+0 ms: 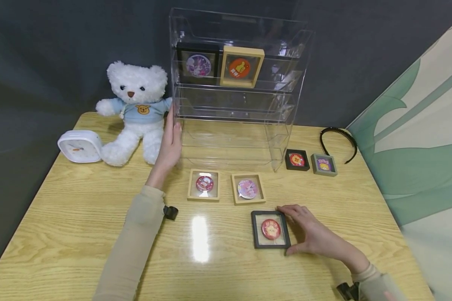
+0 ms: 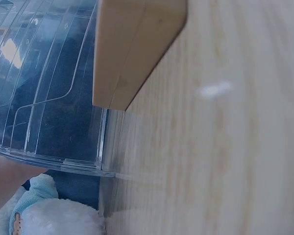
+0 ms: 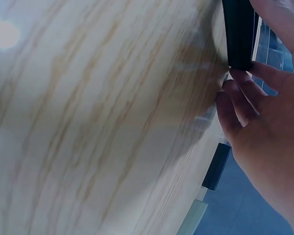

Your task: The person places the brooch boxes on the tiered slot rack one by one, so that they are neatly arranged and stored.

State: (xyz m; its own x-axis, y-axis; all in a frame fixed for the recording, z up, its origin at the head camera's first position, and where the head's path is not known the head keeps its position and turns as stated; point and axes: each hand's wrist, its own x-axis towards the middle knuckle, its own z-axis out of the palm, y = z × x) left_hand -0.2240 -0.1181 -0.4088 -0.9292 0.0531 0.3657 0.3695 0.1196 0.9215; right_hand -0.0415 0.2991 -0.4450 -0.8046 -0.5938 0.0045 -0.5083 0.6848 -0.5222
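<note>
At the left side of a clear acrylic display shelf (image 1: 229, 138), my left hand (image 1: 169, 144) rests with fingers pointing up along the side panel. Only a bit of that hand (image 2: 10, 176) shows in the left wrist view, by the shelf's edge. My right hand (image 1: 312, 234) holds a black square frame (image 1: 255, 230) with a round red badge (image 1: 270, 229) by its right side, fingers at the far corner and thumb at the near one. In the right wrist view, the fingertips (image 3: 240, 76) meet the frame's dark edge (image 3: 239, 34).
Two light wood frames (image 1: 190, 184) lie before the shelf. A small black frame (image 1: 297, 160), a grey-green frame (image 1: 324, 164) and a black headband (image 1: 352, 140) lie right. On the shelf stand a black frame (image 1: 197, 79) and a wooden one (image 1: 242, 51). A teddy bear (image 1: 135, 96) and white clock (image 1: 80, 146) are left.
</note>
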